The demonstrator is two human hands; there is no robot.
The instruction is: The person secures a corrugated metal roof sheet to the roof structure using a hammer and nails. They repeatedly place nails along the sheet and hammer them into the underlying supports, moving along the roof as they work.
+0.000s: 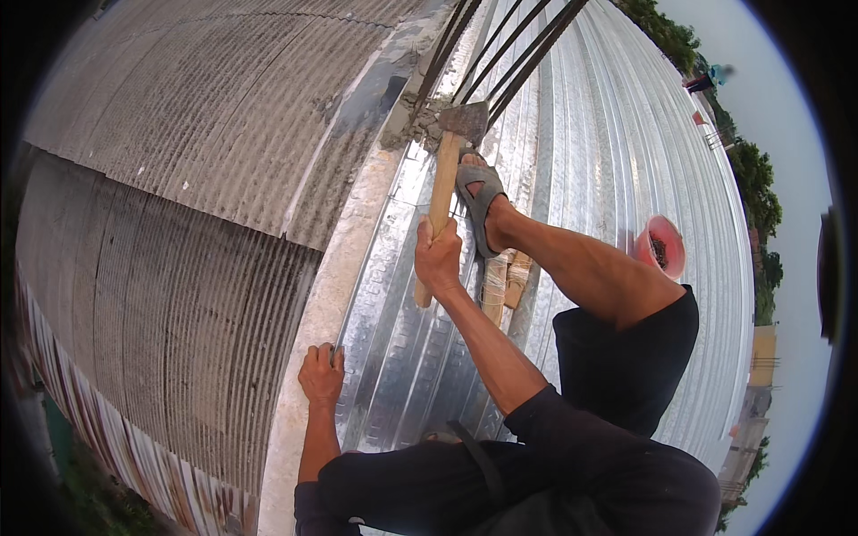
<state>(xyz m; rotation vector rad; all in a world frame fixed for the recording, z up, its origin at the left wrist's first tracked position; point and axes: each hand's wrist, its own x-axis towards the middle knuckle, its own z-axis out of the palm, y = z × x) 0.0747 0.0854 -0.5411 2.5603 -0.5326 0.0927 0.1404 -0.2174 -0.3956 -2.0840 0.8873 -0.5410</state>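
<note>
- A person crouches on a shiny corrugated metal roof [626,152], seen from above, with the right hand [437,256] closed tight around the wooden handle of a hatchet-like hammer [444,183].
- The tool's dark steel head [465,121] sits at the top of the sheet, right against a crumbling patch of mortar [413,125] where the roof meets a pale concrete wall cap [344,259].
- The left hand [320,375] is well apart from the right, pressed on the edge of the wall cap with the fingers curled over something small; what it pinches is too small to tell.
- A foot in a grey sandal [477,198] is planted just beside the handle, close below the steel head; dark steel rods [500,49] run up past it.
- A pink bucket [662,246] stands on the sheeting to the right, near the bent knee, and a bundle of short wooden pieces [502,281] lies under the leg.
- To the left, an older grey corrugated roof [206,134] drops away towards the ground.
- Risk, as it appears: a glancing blow off the mortar could swing the head down onto the sandalled foot, which has no toe cover.
- The smooth ribbed metal offers little grip; a hard swing could upset the crouch, and the left hand on the cap is the only brace.
- Loose mortar chips could fly up towards the face or slide down the sheet.
</note>
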